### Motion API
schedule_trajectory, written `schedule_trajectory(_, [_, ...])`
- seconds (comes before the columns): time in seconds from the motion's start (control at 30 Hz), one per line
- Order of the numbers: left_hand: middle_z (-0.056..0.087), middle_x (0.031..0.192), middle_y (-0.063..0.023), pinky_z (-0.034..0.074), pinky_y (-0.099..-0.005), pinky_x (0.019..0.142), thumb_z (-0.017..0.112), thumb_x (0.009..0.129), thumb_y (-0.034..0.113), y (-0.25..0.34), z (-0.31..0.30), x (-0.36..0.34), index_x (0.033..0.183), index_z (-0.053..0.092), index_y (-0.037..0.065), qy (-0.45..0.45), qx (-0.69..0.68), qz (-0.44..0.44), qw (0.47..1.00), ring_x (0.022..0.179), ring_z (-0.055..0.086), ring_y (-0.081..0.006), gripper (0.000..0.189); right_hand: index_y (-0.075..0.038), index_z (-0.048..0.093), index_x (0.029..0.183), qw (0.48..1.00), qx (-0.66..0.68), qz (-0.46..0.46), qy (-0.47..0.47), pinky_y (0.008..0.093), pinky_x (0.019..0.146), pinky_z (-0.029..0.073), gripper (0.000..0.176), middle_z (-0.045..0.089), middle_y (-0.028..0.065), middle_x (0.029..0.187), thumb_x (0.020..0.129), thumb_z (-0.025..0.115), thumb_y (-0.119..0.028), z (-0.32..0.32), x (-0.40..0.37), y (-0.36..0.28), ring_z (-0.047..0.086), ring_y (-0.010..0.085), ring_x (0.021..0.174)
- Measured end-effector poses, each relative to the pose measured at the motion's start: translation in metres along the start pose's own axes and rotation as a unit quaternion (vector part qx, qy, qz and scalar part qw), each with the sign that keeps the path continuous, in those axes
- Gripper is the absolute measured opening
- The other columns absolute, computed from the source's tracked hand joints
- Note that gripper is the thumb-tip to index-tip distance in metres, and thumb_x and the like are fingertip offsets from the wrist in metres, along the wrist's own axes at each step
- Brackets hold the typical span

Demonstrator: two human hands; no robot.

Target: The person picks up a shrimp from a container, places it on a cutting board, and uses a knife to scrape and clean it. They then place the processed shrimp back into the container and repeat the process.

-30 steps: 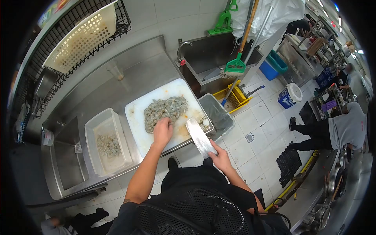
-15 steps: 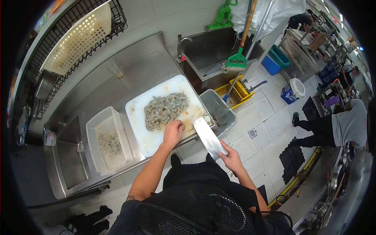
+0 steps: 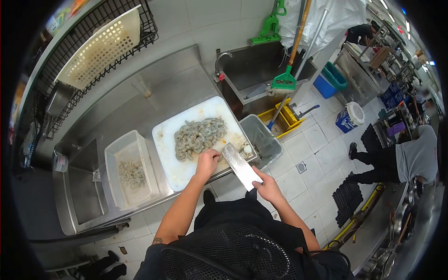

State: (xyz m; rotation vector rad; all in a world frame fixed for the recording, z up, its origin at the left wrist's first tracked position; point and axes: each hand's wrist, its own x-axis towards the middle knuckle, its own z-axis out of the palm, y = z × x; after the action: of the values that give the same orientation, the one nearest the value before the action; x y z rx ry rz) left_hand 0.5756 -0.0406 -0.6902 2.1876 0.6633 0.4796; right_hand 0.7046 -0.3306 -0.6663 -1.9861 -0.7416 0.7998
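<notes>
Cleaver (image 3: 241, 167) moved toward left hand (image 3: 208, 163) (beside shrimp (image 3: 198, 135)) | left grip: can't tell | right hand (image 3: 267, 187): holding cleaver

"How do we have our arms set?"

"Both reach forward, bare below the elbow. Our left arm (image 3: 181, 209) slants inward, with a dark mark (image 3: 157, 241) near the elbow, and our right arm (image 3: 296, 217) slants inward from the other side."

"And our hands?"

"We have them apart. Our left hand (image 3: 208, 161) is farther forward, fingers bent and bunched. Our right hand (image 3: 268, 187) is curled in a grip, thumb (image 3: 257, 185) pointing inward."
</notes>
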Motion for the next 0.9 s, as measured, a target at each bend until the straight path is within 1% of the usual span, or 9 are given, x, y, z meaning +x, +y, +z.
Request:
schedule_trajectory(0.1, [0.078, 0.104, -0.0208, 0.060, -0.0451, 0.091, 0.074, 0.090, -0.003, -0.001, 0.002, -0.002, 0.101, 0.082, -0.004, 0.011, -0.001, 0.007, 1.000, 0.098, 0.075, -0.0400, 0.014, -0.021, 0.059, 0.163, 1.000, 0.006, 0.012, -0.012, 0.0438, 0.106, 0.056, 0.066, 0.071, 0.0267, 0.143, 0.098, 0.074, -0.017, 0.001, 0.004, -0.005, 0.075, 0.0422, 0.121])
schedule_trajectory(0.43, [0.077, 0.106, -0.0199, 0.059, -0.0449, 0.092, 0.073, 0.092, -0.002, -0.002, 0.004, -0.004, 0.104, 0.082, -0.003, 0.013, 0.005, 0.008, 1.000, 0.101, 0.075, -0.0400, 0.015, -0.021, 0.060, 0.162, 1.000, -0.009, -0.005, -0.002, 0.0451, 0.110, 0.055, 0.066, 0.072, 0.0271, 0.142, 0.098, 0.074, -0.018, 0.002, 0.006, -0.005, 0.071, 0.0436, 0.129])
schedule_trajectory(0.53, [0.077, 0.106, -0.0198, 0.059, -0.0450, 0.092, 0.071, 0.093, -0.002, 0.001, 0.004, -0.004, 0.104, 0.082, -0.003, 0.012, 0.009, 0.003, 1.000, 0.101, 0.075, -0.0403, 0.015, -0.021, 0.060, 0.162, 1.000, -0.011, 0.018, 0.006, 0.0454, 0.110, 0.054, 0.066, 0.071, 0.0273, 0.143, 0.098, 0.074, -0.018, 0.003, 0.002, -0.010, 0.071, 0.0433, 0.130])
schedule_trajectory(0.6, [0.077, 0.107, -0.0200, 0.059, -0.0450, 0.092, 0.071, 0.093, -0.002, -0.002, 0.005, -0.004, 0.103, 0.082, -0.003, 0.013, 0.016, 0.008, 1.000, 0.101, 0.075, -0.0401, 0.015, -0.021, 0.059, 0.163, 1.000, -0.002, -0.011, 0.005, 0.0447, 0.110, 0.054, 0.066, 0.071, 0.0275, 0.144, 0.098, 0.074, -0.017, 0.010, 0.007, 0.005, 0.071, 0.0425, 0.131])
schedule_trajectory(0.63, [0.077, 0.107, -0.0200, 0.059, -0.0450, 0.092, 0.071, 0.093, -0.002, -0.002, 0.005, -0.004, 0.103, 0.082, -0.003, 0.013, 0.016, 0.008, 1.000, 0.101, 0.075, -0.0401, 0.015, -0.021, 0.059, 0.163, 1.000, -0.001, -0.012, 0.005, 0.0447, 0.110, 0.054, 0.066, 0.071, 0.0275, 0.144, 0.098, 0.074, -0.017, 0.009, 0.006, 0.000, 0.071, 0.0425, 0.131])
schedule_trajectory(0.7, [0.077, 0.108, -0.0200, 0.059, -0.0449, 0.093, 0.071, 0.093, -0.002, -0.003, 0.004, -0.004, 0.103, 0.082, -0.003, 0.007, 0.015, 0.004, 1.000, 0.102, 0.075, -0.0401, 0.015, -0.019, 0.058, 0.163, 0.999, 0.028, 0.030, -0.020, 0.0437, 0.111, 0.054, 0.067, 0.069, 0.0276, 0.147, 0.098, 0.075, -0.016, 0.007, 0.005, -0.008, 0.070, 0.0415, 0.133])
schedule_trajectory(0.83, [0.077, 0.108, -0.0200, 0.059, -0.0451, 0.093, 0.071, 0.093, -0.002, 0.000, 0.002, -0.005, 0.103, 0.082, -0.003, 0.005, 0.009, 0.006, 1.000, 0.103, 0.074, -0.0405, 0.015, -0.016, 0.057, 0.164, 1.000, 0.019, 0.016, -0.014, 0.0422, 0.113, 0.053, 0.068, 0.067, 0.0281, 0.150, 0.099, 0.075, -0.016, 0.016, 0.011, -0.004, 0.070, 0.0409, 0.134])
schedule_trajectory(0.9, [0.076, 0.106, -0.0214, 0.059, -0.0455, 0.094, 0.070, 0.094, -0.001, 0.003, -0.001, -0.006, 0.107, 0.083, -0.003, -0.005, 0.015, 0.006, 1.000, 0.104, 0.074, -0.0410, 0.018, -0.013, 0.055, 0.165, 1.000, 0.016, 0.001, -0.007, 0.0413, 0.114, 0.052, 0.069, 0.065, 0.0284, 0.153, 0.099, 0.075, -0.014, 0.022, 0.012, -0.006, 0.068, 0.0412, 0.137])
